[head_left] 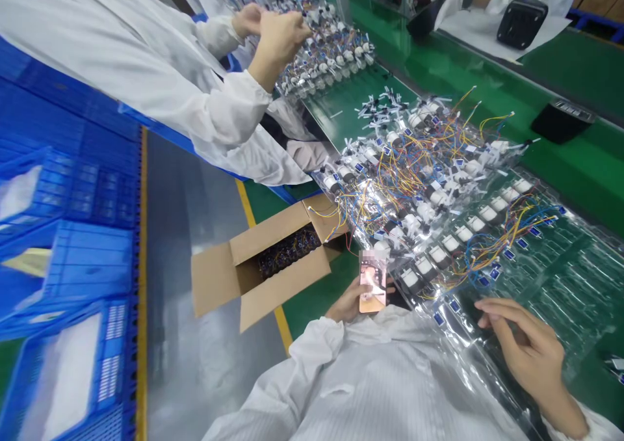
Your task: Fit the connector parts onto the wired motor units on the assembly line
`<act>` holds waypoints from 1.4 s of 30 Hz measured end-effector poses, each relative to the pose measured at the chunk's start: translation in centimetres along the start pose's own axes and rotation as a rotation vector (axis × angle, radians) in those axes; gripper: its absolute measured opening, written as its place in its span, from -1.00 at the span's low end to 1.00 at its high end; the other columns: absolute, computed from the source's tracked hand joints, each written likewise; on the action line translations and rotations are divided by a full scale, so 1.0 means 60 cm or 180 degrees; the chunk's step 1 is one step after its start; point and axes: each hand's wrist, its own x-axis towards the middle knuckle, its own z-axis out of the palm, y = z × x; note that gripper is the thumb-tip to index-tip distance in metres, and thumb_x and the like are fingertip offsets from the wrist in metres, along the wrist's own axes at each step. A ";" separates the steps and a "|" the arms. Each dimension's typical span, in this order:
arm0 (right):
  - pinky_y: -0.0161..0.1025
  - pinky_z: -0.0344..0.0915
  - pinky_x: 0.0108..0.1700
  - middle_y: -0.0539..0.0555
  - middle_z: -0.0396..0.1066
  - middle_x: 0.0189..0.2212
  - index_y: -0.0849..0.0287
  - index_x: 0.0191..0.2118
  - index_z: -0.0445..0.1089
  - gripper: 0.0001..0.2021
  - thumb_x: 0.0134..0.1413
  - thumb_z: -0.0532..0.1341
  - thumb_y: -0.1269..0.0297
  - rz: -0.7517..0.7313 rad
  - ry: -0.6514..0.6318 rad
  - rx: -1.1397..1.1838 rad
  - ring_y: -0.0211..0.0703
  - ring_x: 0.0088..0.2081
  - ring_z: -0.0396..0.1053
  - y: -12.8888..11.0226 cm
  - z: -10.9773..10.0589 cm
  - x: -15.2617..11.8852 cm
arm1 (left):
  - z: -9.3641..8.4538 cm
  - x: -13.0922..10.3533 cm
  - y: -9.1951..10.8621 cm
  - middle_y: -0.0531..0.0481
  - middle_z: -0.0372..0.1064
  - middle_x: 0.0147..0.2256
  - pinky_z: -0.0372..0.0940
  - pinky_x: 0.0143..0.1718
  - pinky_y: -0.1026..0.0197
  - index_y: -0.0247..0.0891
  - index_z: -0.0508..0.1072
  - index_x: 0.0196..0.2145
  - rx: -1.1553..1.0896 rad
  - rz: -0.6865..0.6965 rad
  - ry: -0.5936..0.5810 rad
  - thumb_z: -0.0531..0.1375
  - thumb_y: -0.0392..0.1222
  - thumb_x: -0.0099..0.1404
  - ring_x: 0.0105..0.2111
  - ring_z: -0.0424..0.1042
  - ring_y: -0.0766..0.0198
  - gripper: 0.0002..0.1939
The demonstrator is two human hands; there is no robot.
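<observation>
My left hand (345, 303) is wrapped round a smartphone (373, 288) with a lit screen, held upright in front of my body at the table edge. My right hand (529, 343) hovers over a clear plastic tray (560, 285) with its fingers loosely bent and apart, nothing visible in them. Just beyond it, a row of small black-and-white motor-like parts (461, 234) sits in the tray. Their yellow, red and blue wires (507, 236) end in small blue tags. Farther along, more wired parts (414, 168) with white ties lie crowded on stacked clear trays.
An open cardboard box (285, 291) of dark wired parts stands left of the table. A co-worker's hands (277, 38) are above more parts (336, 51). Another person's gloved hand (451, 2) touches a black housing across the belt. Blue crates (82, 246) line the left side.
</observation>
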 end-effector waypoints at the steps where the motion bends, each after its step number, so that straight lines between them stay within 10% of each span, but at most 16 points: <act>1: -0.20 0.54 -0.31 0.11 0.62 -0.18 0.11 -0.11 0.59 -0.74 0.27 0.24 0.59 -0.0003 0.0000 -0.0013 -0.17 -0.40 0.58 0.000 0.000 0.000 | 0.002 0.003 0.000 -0.10 0.56 -0.08 0.54 -0.12 -0.03 -0.28 0.48 0.08 0.0003 0.0019 0.0060 0.31 -0.09 0.43 -0.18 0.60 0.12 -0.66; 42: -0.15 0.55 -0.25 0.09 0.62 -0.16 0.08 -0.15 0.58 -0.76 0.25 0.27 0.58 0.0064 -0.0194 -0.0320 -0.10 -0.31 0.61 0.002 0.001 -0.011 | -0.001 0.035 0.013 0.03 0.50 -0.28 0.46 -0.37 0.21 -0.32 0.52 -0.14 0.0615 0.0149 0.1387 0.26 -0.04 0.48 -0.40 0.49 0.30 -0.74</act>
